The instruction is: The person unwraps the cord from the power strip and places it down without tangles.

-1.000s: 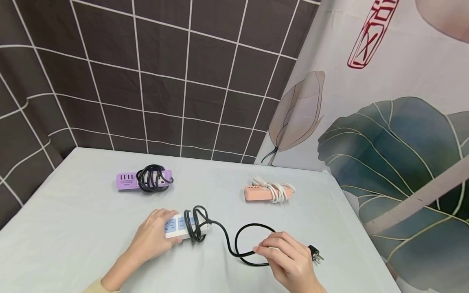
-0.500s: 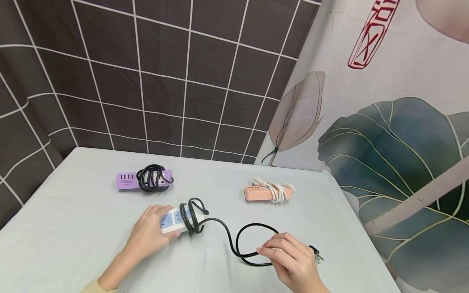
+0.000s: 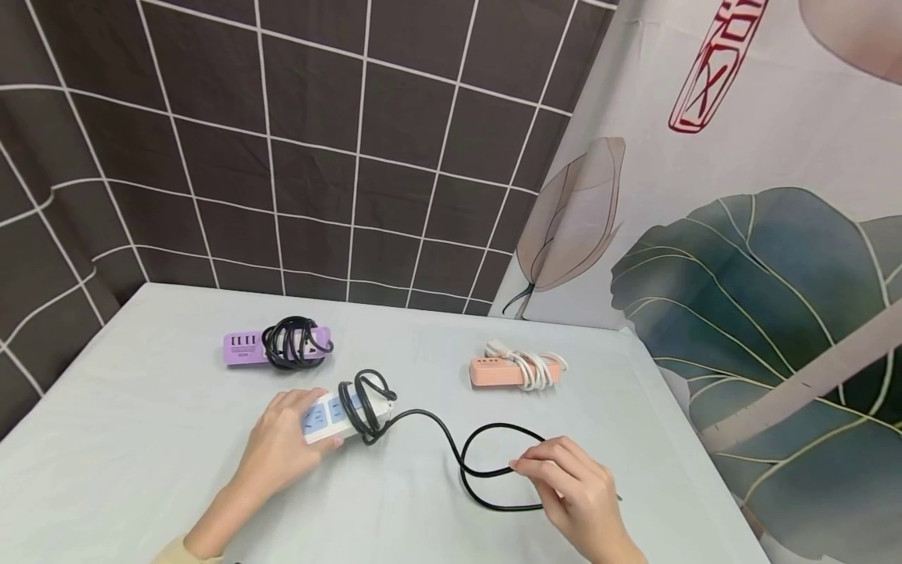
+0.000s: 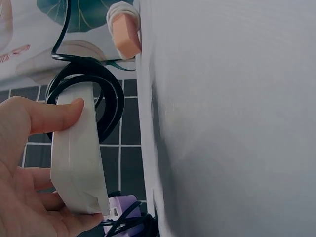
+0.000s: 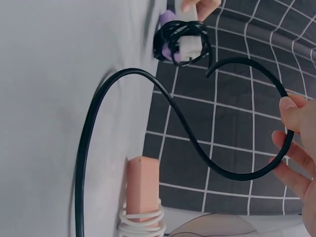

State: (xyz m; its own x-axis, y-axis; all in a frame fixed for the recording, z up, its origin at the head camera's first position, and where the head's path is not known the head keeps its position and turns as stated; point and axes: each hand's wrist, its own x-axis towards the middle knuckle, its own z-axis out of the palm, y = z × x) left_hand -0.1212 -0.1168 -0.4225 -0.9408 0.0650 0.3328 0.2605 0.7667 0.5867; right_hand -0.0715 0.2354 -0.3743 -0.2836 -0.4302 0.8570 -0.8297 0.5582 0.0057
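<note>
My left hand [image 3: 278,439] grips one end of a white power strip [image 3: 326,417] with blue socket faces. In the left wrist view the thumb presses one side of the strip [image 4: 76,158] and the fingers curl round the other. Several turns of its black cord [image 3: 423,411] wrap the strip's far end. From there the cord runs right, makes a loop, and reaches my right hand [image 3: 574,489]. Thumb and fingers of that hand pinch the cord [image 5: 182,121], which curves through them in the right wrist view. The plug is almost wholly hidden behind the right hand.
A purple power strip [image 3: 245,348] wound with black cord lies at the back left of the white table [image 3: 141,470]. Further right sits an orange-pink power strip [image 3: 496,372] with white cord round it. A dark gridded cloth [image 3: 310,180] hangs behind the table.
The left hand has moved the white power strip slightly left and back. My right hand has shifted right and a little up with the cord, and the plug has gone out of sight behind it.
</note>
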